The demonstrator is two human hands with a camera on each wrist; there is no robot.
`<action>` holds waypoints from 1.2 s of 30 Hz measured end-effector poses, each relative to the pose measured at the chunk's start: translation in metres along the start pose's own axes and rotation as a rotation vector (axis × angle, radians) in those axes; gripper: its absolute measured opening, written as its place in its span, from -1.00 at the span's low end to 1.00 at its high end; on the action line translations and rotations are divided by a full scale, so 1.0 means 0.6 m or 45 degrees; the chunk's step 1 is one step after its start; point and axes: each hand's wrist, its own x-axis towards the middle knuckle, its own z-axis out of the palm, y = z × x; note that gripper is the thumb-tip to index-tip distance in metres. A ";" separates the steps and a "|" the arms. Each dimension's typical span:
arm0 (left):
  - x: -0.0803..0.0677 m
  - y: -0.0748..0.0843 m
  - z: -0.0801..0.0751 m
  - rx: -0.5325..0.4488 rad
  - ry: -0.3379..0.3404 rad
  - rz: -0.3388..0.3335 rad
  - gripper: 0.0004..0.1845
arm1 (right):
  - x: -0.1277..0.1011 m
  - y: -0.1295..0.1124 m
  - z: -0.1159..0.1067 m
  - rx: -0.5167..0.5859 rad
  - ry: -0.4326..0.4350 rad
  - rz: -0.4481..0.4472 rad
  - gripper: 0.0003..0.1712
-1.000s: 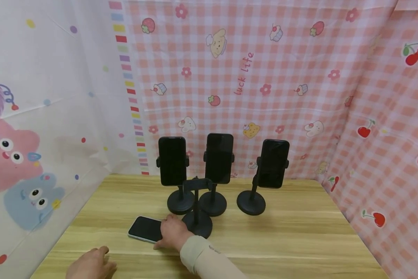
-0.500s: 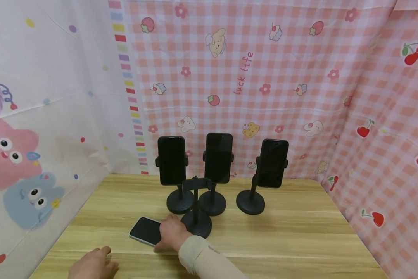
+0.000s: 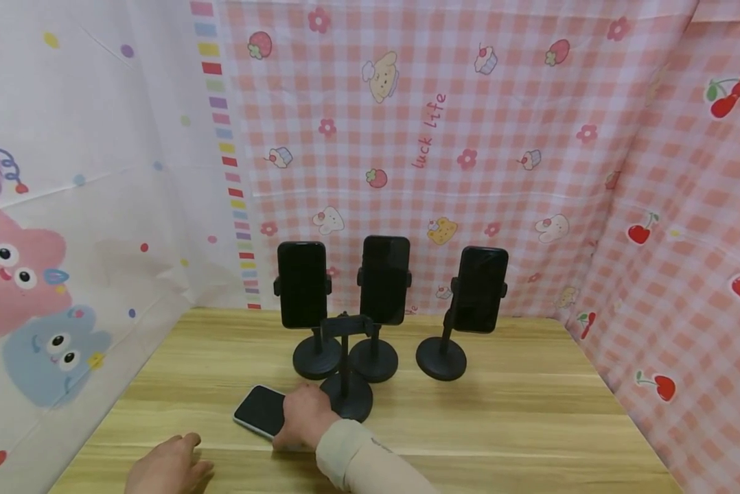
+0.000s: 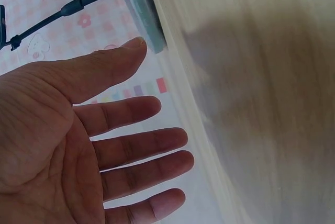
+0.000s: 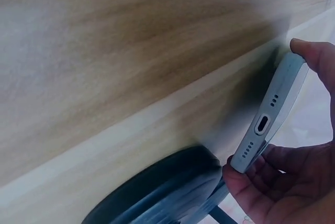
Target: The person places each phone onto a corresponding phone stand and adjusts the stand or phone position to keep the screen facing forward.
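Observation:
My right hand (image 3: 308, 415) grips a smartphone (image 3: 260, 412), dark screen up, by its opposite long edges. In the right wrist view the pale lower end of the phone (image 5: 263, 122), with its charging port, shows between thumb and fingers. Just right of that hand stands a black phone stand (image 3: 347, 398) with nothing in its clamp. My left hand (image 3: 167, 468) is held at the front left, apart from the phone. In the left wrist view its fingers (image 4: 141, 143) are spread and the palm holds nothing; the phone's edge (image 4: 144, 17) shows beyond the thumb.
Behind the unloaded stand are two stands holding upright phones, a left one (image 3: 302, 285) and a middle one (image 3: 385, 280). A third phone (image 3: 481, 289) sits in a stand farther right. Patterned cloth (image 3: 469, 103) hangs around the wooden table (image 3: 518, 425).
The smartphone has shifted slightly right and turned a little in my right hand's grip. My left hand has drifted slightly to the right. The stands stay in place.

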 end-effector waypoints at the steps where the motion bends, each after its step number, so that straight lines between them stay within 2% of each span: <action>1: -0.001 0.001 0.000 0.000 0.009 0.010 -0.43 | 0.000 0.001 -0.001 0.002 -0.001 0.006 -0.34; 10: -0.007 0.010 -0.002 -0.004 0.088 0.074 -0.45 | -0.007 0.007 -0.012 0.070 0.077 0.029 -0.23; 19: 0.000 0.017 -0.001 -0.007 0.064 0.059 -0.46 | -0.015 0.026 -0.015 0.239 0.136 0.038 -0.19; 25: 0.000 0.023 -0.002 -0.006 0.072 0.066 -0.49 | -0.030 0.034 -0.019 0.259 0.191 0.049 -0.16; 29: -0.002 0.027 -0.005 -0.012 0.085 0.083 -0.49 | -0.041 0.036 -0.024 0.273 0.259 0.074 -0.10; 36: -0.003 0.037 -0.014 -0.010 0.073 0.097 -0.49 | -0.059 0.039 -0.038 0.269 0.453 0.094 -0.04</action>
